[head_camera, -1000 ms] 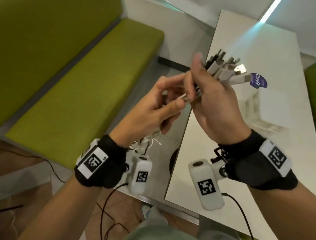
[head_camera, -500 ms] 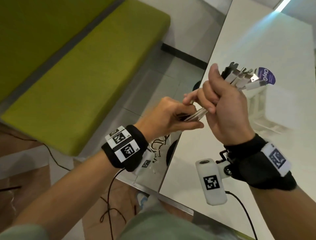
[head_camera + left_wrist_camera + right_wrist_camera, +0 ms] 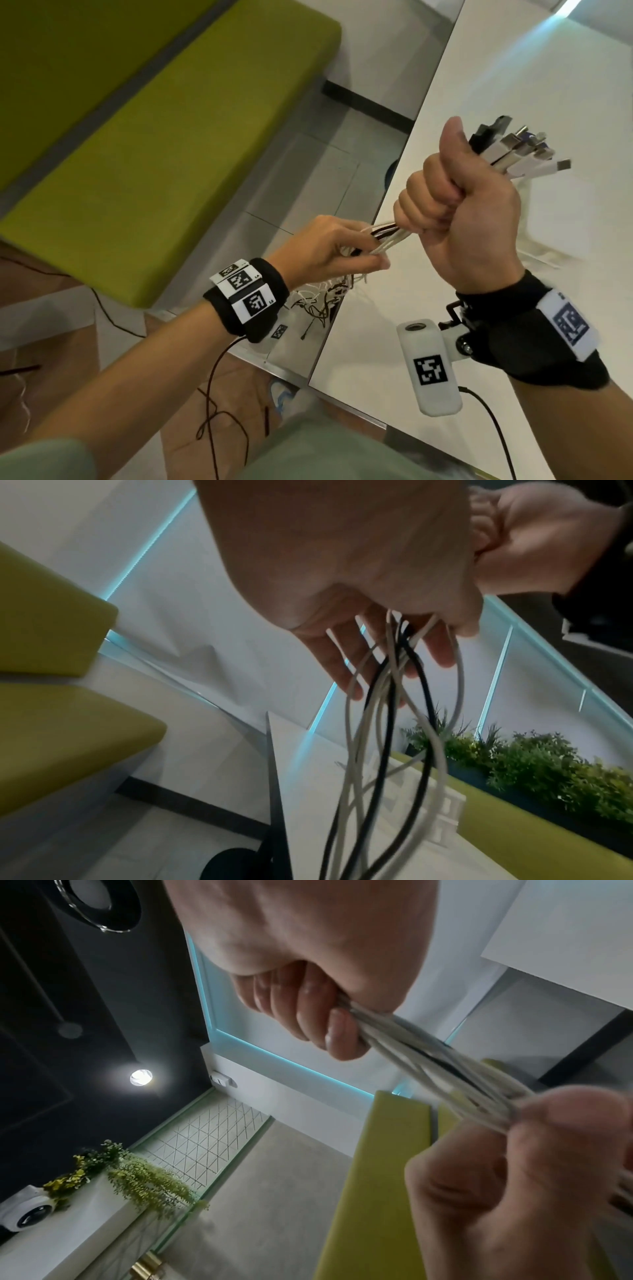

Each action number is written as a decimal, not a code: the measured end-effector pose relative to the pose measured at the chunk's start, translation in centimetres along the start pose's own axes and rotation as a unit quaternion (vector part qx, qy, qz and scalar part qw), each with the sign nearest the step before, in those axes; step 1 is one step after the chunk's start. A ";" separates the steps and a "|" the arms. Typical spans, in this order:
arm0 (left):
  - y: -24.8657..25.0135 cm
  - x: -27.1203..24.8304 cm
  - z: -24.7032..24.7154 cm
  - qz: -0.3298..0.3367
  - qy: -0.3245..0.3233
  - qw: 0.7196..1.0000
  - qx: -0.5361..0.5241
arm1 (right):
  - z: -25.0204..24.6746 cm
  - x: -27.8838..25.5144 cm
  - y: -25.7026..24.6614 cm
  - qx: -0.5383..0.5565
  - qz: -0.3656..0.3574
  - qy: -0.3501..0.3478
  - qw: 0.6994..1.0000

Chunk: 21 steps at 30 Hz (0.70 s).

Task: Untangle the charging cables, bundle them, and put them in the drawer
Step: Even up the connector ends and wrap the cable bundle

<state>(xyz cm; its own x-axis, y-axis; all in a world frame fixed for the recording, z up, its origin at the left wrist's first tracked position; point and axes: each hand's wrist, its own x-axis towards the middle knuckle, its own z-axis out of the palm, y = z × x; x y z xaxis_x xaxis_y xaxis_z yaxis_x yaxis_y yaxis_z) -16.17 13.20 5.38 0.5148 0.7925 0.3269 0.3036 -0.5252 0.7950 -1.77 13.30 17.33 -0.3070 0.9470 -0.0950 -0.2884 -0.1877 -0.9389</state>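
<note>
Right hand (image 3: 469, 219) is fisted tight around the charging cables (image 3: 383, 236) just below their plugs (image 3: 517, 150), held up over the tabletop (image 3: 513, 85) edge. Left hand (image 3: 325, 246) has its fingers (image 3: 346, 666) loosely curled around the strands lower down. Ends look gathered, but the tails hang snarled; bundling and the drawer, not in view, remain.

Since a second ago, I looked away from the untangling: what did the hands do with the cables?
The right hand closed from a loose finger hold into a full fist round the cables, just below the connectors. The left hand slid down and away from the right along the strands, fingers combing them. Unchanged: the connectors fan out above the right grip, the tangled ends hang below the left hand.
</note>
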 end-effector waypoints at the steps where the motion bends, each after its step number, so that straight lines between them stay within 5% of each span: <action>1: -0.7 -0.3 0.3 -0.003 -0.012 1.000 0.020 | 0.0 -0.1 -0.1 0.001 0.001 -0.003 1.000; 8: -7.8 -3.3 3.2 -0.130 -0.160 0.963 0.175 | 0.6 -1.3 -1.9 -0.021 -0.020 -0.037 0.999; 12: -10.8 -5.5 4.1 -0.196 -0.189 0.928 0.254 | 1.0 -1.6 -2.6 0.004 -0.026 -0.062 0.998; 21: -13.8 -6.3 3.8 -0.346 -0.293 0.863 0.224 | 0.2 -2.0 -2.0 -0.002 -0.005 -0.046 0.999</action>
<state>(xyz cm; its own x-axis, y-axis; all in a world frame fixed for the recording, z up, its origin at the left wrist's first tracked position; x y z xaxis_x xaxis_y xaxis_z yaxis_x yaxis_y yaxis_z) -20.55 14.25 -9.64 0.3618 0.7410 -0.5657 0.9132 -0.1596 0.3750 -0.73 11.74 19.46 -0.3866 0.9206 -0.0549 -0.2890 -0.1774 -0.9407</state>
